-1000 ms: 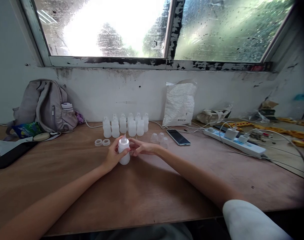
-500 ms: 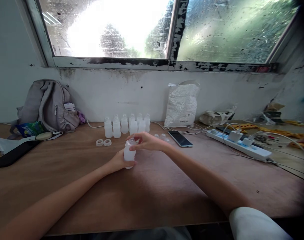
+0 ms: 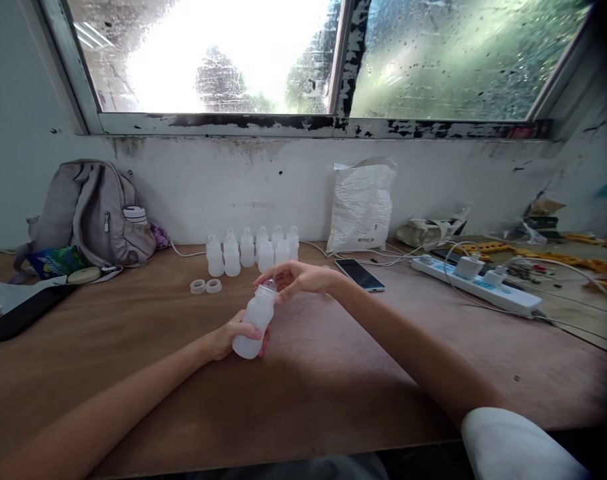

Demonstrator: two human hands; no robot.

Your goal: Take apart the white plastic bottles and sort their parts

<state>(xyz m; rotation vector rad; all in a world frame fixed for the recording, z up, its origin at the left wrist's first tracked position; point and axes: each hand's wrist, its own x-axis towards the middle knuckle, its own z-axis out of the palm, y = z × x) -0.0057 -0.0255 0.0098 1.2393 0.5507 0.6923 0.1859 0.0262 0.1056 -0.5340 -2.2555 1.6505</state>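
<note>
Your left hand (image 3: 233, 335) is wrapped around the lower body of a frosted white bottle (image 3: 258, 312), with the thumb laid across the side facing you. The bottle is in front of you over the brown tabletop (image 3: 328, 387), tilted so that its neck leans away and to your right; you cannot tell from here whether its base touches the wood. Your right hand (image 3: 300, 277) arches over the neck, its fingers curled about the clear top (image 3: 270, 284). Those fingers partly cover it, so whether they pinch it or merely sit close is impossible to tell.

Just beyond your left hand, 2 pale rings (image 3: 214, 285) lie flat, side by side. Behind them and the bottle, a cluster of similar bottles (image 3: 232, 257) stands upright near the wall (image 3: 208, 180). Past your right hand lies a dark-screened phone (image 3: 360, 275), with a white plastic package (image 3: 360, 207) leaning against the wall behind it. Farther right, a white power strip (image 3: 513, 299) carries 2 plugs (image 3: 468, 267). At far left, a grey backpack (image 3: 90, 217) rests against the wall, near a long black item (image 3: 28, 313).
</note>
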